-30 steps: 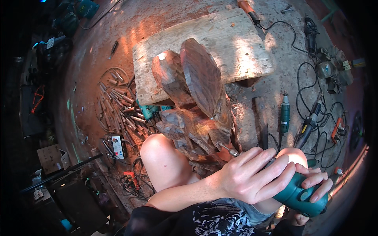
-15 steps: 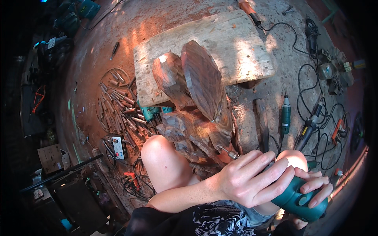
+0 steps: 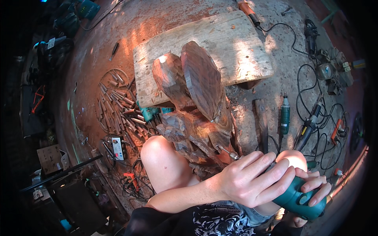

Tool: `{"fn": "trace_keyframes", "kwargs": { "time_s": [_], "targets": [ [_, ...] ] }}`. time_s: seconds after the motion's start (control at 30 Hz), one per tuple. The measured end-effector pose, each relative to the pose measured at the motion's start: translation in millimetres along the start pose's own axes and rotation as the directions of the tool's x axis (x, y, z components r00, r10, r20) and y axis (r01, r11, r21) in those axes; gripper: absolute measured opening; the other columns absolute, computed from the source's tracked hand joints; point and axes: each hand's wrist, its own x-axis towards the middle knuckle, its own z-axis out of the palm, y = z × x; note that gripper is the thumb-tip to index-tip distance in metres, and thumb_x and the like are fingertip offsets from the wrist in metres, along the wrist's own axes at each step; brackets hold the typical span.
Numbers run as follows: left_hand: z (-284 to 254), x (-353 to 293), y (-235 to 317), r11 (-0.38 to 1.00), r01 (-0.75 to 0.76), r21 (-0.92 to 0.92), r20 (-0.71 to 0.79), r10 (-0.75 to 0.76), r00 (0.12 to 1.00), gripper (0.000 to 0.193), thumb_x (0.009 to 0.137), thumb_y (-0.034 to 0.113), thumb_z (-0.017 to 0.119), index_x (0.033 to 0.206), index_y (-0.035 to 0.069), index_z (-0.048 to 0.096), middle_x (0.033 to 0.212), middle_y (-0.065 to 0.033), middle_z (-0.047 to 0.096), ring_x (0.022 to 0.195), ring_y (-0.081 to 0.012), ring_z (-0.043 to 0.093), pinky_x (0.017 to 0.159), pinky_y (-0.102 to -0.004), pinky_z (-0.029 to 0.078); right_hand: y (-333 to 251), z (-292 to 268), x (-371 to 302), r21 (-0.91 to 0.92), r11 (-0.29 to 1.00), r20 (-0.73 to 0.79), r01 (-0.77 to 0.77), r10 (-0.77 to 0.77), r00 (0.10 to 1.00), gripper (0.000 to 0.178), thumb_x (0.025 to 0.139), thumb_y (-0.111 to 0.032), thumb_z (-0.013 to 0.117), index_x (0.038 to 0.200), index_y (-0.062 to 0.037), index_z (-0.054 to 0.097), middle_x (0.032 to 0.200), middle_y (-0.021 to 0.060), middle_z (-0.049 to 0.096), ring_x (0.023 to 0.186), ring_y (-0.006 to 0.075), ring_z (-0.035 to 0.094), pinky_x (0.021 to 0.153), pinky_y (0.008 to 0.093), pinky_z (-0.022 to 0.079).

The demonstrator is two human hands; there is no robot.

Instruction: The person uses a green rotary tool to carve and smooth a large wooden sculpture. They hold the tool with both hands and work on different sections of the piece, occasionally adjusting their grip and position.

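My left hand (image 3: 246, 179) wraps over the front of a green die grinder (image 3: 297, 198). My right hand (image 3: 315, 188) grips its rear body, with fingers curled over the top. From the tool's metal chuck (image 3: 234, 155) a thin bit points up and left at the lower part of a carved block of reddish-brown wood (image 3: 202, 82); whether the tip is cutting cannot be made out. The carving has a flat oval face, a second rounded lobe and rough facets lower down. It leans on a pale wooden board (image 3: 232, 47), between my bent knees.
Several metal chisels (image 3: 118, 102) lie in a round heap at the left, beside a small control box (image 3: 117, 148). A second green grinder (image 3: 285, 118), a black power tool (image 3: 309, 128) and tangled cords (image 3: 325, 114) spread over the floor at the right. An orange grinder (image 3: 248, 10) lies beyond the board.
Almost nothing differs. The view has shifted very slightly, and both hands keep their hold on the die grinder with the bit at the same spot on the wood.
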Motion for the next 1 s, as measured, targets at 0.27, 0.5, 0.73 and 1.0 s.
{"fn": "trace_keyframes", "kwargs": {
  "time_s": [0.27, 0.5, 0.73, 1.0],
  "targets": [
    [-2, 2, 0, 1.0, 0.029, -0.01, 0.034, -0.029, 0.999, 0.036, 0.077, 0.008, 0.076, 0.112, 0.003, 0.078, 0.101, -0.0097, 0.075, 0.08, -0.0217, 0.07, 0.061, -0.0291, 0.058, 22, -24, -3, 0.177, 0.984, 0.138, 0.031, -0.056, 0.989, 0.068, 0.066, -0.042, 0.104, 0.109, -0.0216, 0.055, 0.111, 0.0052, 0.062, 0.124, 0.0411, 0.067, 0.106, 0.0442, 0.046],
    [-1, 3, 1, 0.999, 0.044, -0.004, 0.048, -0.043, 0.998, 0.036, 0.076, 0.01, 0.075, 0.111, 0.003, 0.078, 0.102, -0.01, 0.075, 0.08, -0.0217, 0.07, 0.062, -0.0293, 0.058, -7, 8, -3, -0.009, 0.987, -0.165, -0.163, 0.16, 0.973, 0.069, 0.066, -0.044, 0.103, 0.11, -0.0235, 0.054, 0.111, 0.0034, 0.06, 0.113, 0.0267, 0.06, 0.106, 0.042, 0.044],
    [-1, 0, 1, 0.999, 0.028, -0.033, 0.05, -0.026, 0.998, 0.034, 0.078, 0.01, 0.076, 0.111, 0.004, 0.079, 0.103, -0.0095, 0.075, 0.081, -0.0213, 0.071, 0.064, -0.0293, 0.06, -4, -4, -15, 0.029, 0.998, -0.07, -0.064, 0.066, 0.995, 0.067, 0.064, -0.037, 0.104, 0.108, -0.0217, 0.057, 0.112, 0.0057, 0.063, 0.122, 0.0336, 0.063, 0.111, 0.0458, 0.048],
    [-8, -9, 1, 0.996, -0.017, -0.083, 0.036, 0.02, 0.999, 0.027, 0.084, 0.009, 0.078, 0.111, 0.005, 0.078, 0.104, -0.0097, 0.076, 0.084, -0.0215, 0.073, 0.069, -0.0303, 0.063, 22, -1, 3, 0.225, 0.961, 0.203, 0.163, -0.21, 0.956, 0.059, 0.065, -0.028, 0.103, 0.108, -0.0167, 0.064, 0.116, 0.0128, 0.067, 0.135, 0.0607, 0.059, 0.125, 0.0584, 0.046]
  ]
}}
